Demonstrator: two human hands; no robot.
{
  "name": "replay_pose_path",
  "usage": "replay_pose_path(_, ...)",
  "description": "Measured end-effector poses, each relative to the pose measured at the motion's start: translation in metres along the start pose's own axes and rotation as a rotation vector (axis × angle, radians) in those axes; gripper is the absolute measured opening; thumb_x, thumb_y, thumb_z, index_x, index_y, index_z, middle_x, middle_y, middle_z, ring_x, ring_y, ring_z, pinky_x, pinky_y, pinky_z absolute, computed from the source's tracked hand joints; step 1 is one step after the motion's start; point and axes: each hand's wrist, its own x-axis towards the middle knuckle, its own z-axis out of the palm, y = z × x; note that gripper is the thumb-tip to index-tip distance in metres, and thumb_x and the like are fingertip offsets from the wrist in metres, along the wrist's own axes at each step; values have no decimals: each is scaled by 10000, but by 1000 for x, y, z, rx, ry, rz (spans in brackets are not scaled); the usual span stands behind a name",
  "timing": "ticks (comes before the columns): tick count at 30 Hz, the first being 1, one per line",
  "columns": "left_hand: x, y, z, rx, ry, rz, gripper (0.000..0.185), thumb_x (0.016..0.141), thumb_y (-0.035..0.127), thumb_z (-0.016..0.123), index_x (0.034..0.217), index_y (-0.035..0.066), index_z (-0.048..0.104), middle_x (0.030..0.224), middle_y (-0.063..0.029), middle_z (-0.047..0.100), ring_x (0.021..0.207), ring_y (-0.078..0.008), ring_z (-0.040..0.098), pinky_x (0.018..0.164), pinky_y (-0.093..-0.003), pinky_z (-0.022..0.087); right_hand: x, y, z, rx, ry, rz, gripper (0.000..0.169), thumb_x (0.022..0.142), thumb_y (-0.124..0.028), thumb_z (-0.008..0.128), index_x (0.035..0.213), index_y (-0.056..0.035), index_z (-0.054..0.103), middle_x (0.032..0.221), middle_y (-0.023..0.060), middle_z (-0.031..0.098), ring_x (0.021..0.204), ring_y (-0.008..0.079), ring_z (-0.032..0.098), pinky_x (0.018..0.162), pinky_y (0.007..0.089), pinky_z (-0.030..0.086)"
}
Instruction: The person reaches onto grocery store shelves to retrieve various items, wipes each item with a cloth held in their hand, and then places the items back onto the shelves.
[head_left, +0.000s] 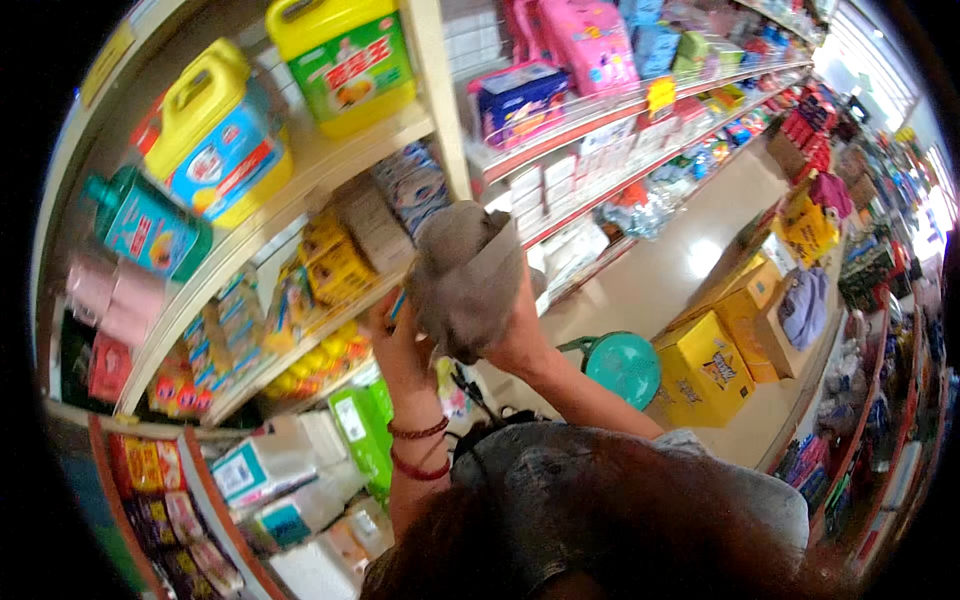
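Observation:
A crumpled grey-brown cloth is bunched up in front of me, before the shelves. My right hand grips it from its right and lower side, and the cloth hides most of the fingers. My left hand, with dark red bead bracelets on the wrist, is raised close against the cloth's left side. Its fingers are bent, and a small blue spot shows at the fingertips. Blur leaves unclear whether the left hand holds anything. Behind the left fingers are yellow packs on a shelf.
Yellow jugs and a green bottle stand on the upper left shelf. A teal plastic stool and yellow cartons are on the aisle floor to the right. Red-edged shelves run along the aisle. White packages lie lower left.

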Motion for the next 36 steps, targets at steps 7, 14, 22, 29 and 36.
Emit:
replay_pose_path(7,-25,12,-20,-212,43,-129,382,783,218,595,1094,57,445,1025,-120,543,920,-254,547,766,-377,471,14,15,-2,402,-218,465,432,670,-104,644,1063,5,501,1073,163,500,1066,296,427,911,383,324)
replay_pose_path(14,-53,20,-30,-469,-31,-183,394,860,315,450,1207,133,402,1209,-78,442,1102,-223,426,936,-385,355,-25,-18,29,272,-254,43,444,689,-102,610,1093,-3,454,1077,133,511,1033,267,470,868,335,360)
replay_pose_path(22,-89,33,-65,-461,94,-131,405,842,343,486,1175,124,417,1162,-64,475,1077,-241,448,915,-442,360,-59,-65,45,253,-257,61,517,646,-136,650,1105,-5,451,1034,159,532,1002,311,487,871,373,367)
replay_pose_path(29,-144,44,-103,-254,29,-67,434,852,396,430,1191,126,395,1165,-83,474,1050,-260,479,819,-466,437,-55,-59,6,873,-310,783,453,671,-80,613,1096,2,481,1048,114,549,970,232,514,836,325,411)
replay_pose_path(36,-183,63,-116,-186,30,-139,418,881,377,352,1175,85,402,1093,-109,525,914,-276,564,705,-446,509,-56,-120,-18,799,-808,445,586,614,-140,693,1127,4,447,1085,134,530,1018,208,487,893,325,369)
